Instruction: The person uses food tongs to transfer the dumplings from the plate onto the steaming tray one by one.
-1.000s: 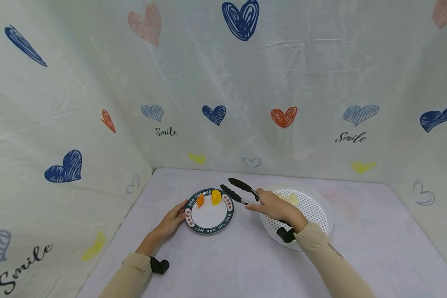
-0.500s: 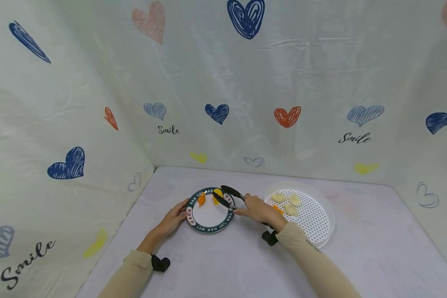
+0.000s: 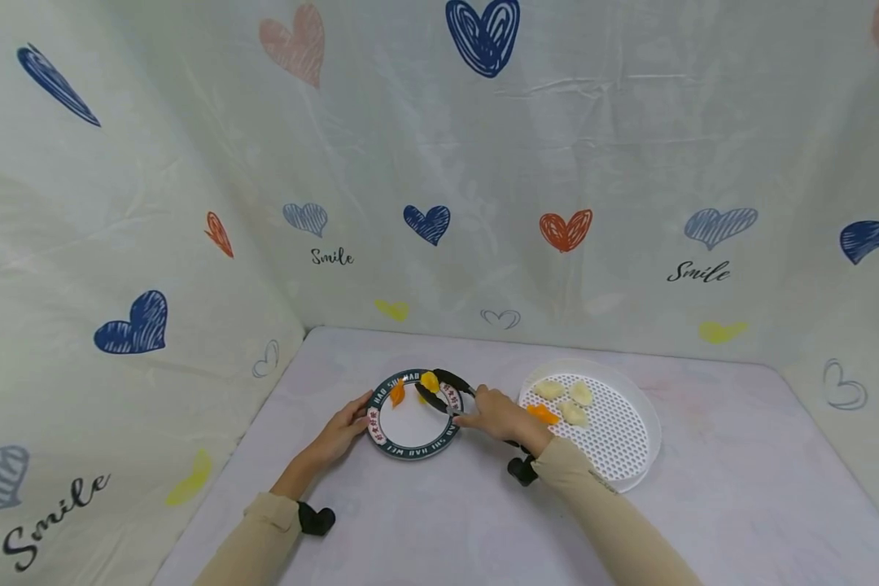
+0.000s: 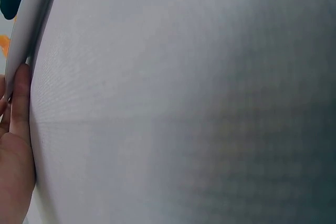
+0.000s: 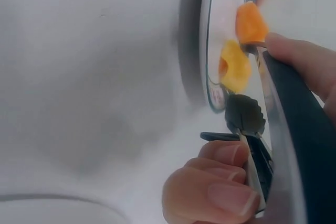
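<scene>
In the head view my left hand [image 3: 338, 431] holds the left edge of a white plate [image 3: 410, 427] with a green patterned rim. The left wrist view shows fingers [image 4: 21, 98] under the raised plate edge. My right hand [image 3: 500, 413] grips metal tongs [image 3: 432, 398] with black tips, which reach over the plate's right rim. Between the tips lies a yellow dumpling-shaped piece [image 3: 429, 381]; in the right wrist view the tips stand either side of this yellow piece [image 5: 236, 66]. An orange piece [image 3: 397, 393] lies on the plate, left of the yellow one.
To the right stands a round white perforated tray [image 3: 618, 435]. On its left part lie several pale dumpling-shaped pieces [image 3: 574, 413] and an orange one [image 3: 543, 413], close beside my right forearm. A heart-printed curtain [image 3: 498, 268] hangs behind the table [image 3: 439, 521].
My right hand has moved left with the tongs, from over the tray to the plate, and their tips now straddle the yellow piece. The left hand stays at the plate.
</scene>
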`<move>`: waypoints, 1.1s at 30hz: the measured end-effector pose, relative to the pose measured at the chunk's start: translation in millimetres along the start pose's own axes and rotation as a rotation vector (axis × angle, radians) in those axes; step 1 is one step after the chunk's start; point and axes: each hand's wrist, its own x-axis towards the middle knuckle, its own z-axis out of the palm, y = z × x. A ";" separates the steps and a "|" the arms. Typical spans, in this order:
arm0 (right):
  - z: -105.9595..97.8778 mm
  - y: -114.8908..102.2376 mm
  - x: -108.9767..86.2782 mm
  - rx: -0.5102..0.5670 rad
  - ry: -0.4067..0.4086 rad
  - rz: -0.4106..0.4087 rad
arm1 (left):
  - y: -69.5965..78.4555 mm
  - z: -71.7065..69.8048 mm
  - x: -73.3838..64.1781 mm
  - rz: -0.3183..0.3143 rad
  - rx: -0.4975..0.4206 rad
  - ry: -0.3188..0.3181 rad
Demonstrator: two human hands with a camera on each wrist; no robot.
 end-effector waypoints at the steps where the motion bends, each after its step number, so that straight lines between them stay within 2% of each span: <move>1: 0.5 -0.9 0.2 0.005 -0.002 -0.003 | 0.1 -0.1 -0.3 0.001 0.002 0.001; 8: 6.5 -2.8 -1.5 0.057 -0.027 -0.001 | 0.2 0.2 -0.8 0.012 0.005 -0.017; 13: 9.2 -3.0 1.1 0.042 -0.018 0.003 | -0.1 -0.9 -0.9 0.023 0.019 -0.018; 18: 11.1 -3.2 3.6 0.015 -0.008 0.006 | -0.2 -1.6 -0.5 0.016 0.020 -0.012; 33: 17.8 -6.8 1.2 0.052 0.027 0.033 | 0.7 -0.9 -0.9 -0.010 0.003 -0.003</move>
